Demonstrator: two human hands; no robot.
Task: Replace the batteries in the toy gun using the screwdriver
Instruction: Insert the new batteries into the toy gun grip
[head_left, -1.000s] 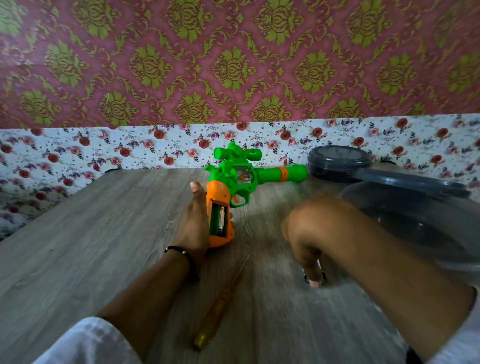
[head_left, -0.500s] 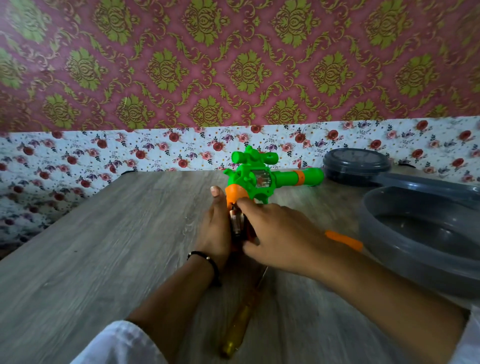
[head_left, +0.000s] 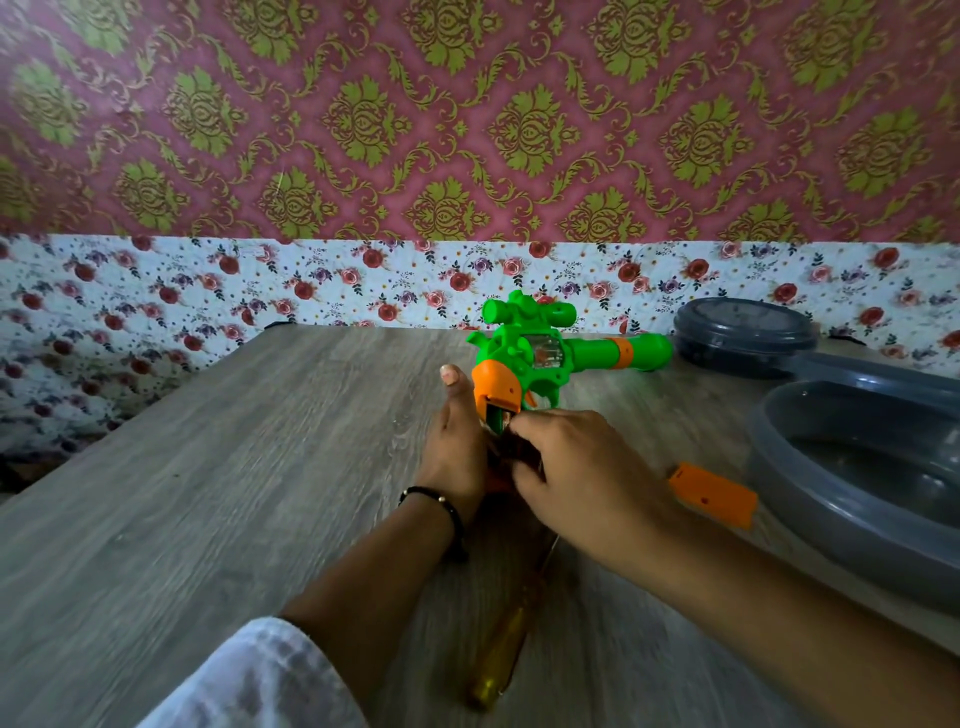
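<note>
- Big grey table (head_left: 218, 493), wood-look, under everything.
- Two dark round tubs off to the right: a big open tub (head_left: 857, 467) near the front, a small lidded tub (head_left: 743, 338) at the back by the flowery wall.
- Green and orange toy gun (head_left: 524, 358) standing on the table near the middle, barrel pointing right, orange handle down toward the hands, its battery slot open at the back.
- Left hand (head_left: 454, 452) wrapped on the left side of the handle, thumb up straight, holding the toy steady (a black band on that wrist).
- Right hand (head_left: 576, 467) touching the open slot from the right, fingers curled in at the slot, seemingly on something dark there; cannot tell whether pinching a battery or just pushing one.
- Yellow screwdriver (head_left: 506, 644) flat on the table, just under the two wrists, tip toward the toy, not in any hand.
- Orange lid (head_left: 714, 493) off the handle, flat on the table to the right of the right hand, next to the big tub.
- Done so far, probably: screw out, lid off, slot open.
- Going on now, probably: battery going in or coming out (old or new, hard to say).
- Left to do, most likely: finish the batteries, put the lid back on, pick up the screwdriver, turn the screw tight.
</note>
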